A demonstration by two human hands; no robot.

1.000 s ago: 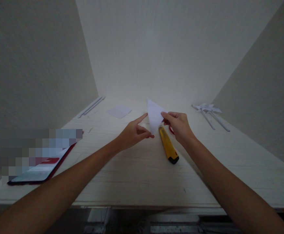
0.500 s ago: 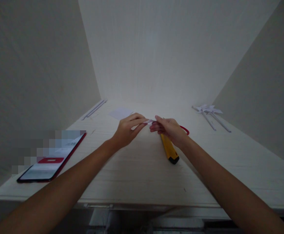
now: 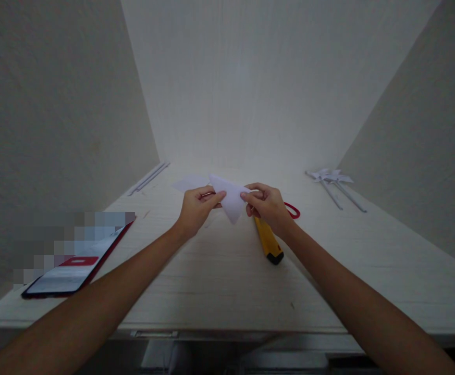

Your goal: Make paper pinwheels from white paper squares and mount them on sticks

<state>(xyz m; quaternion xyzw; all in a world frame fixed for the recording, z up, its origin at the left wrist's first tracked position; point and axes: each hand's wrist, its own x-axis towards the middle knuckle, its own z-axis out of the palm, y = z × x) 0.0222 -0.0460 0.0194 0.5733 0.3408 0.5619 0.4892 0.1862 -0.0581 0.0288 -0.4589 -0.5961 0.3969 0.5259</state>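
A folded piece of white paper [image 3: 232,200], roughly triangular with one corner hanging down, is held up between my two hands above the table. My left hand [image 3: 196,207] pinches its left side, thumb in front and fingers behind. On the right side, my right hand [image 3: 265,202] grips the paper the same way. Below the right hand lies a yellow utility knife [image 3: 268,239] with a black end, its upper part hidden by that hand. Behind my left hand a flat sheet of white paper [image 3: 188,182] rests on the table.
A phone [image 3: 76,268] with a red edge lies at the left front. Thin white paper sticks [image 3: 149,178] sit at the back left. Paper pinwheels [image 3: 331,176] on sticks lie at the back right. A red loop [image 3: 293,210] shows beside my right wrist. Walls enclose the table [image 3: 211,291].
The paper, seen nearly edge-on before, now faces me as a broad triangle. Both hands have turned, with their thumbs now on the paper's front. The view has shifted slightly.
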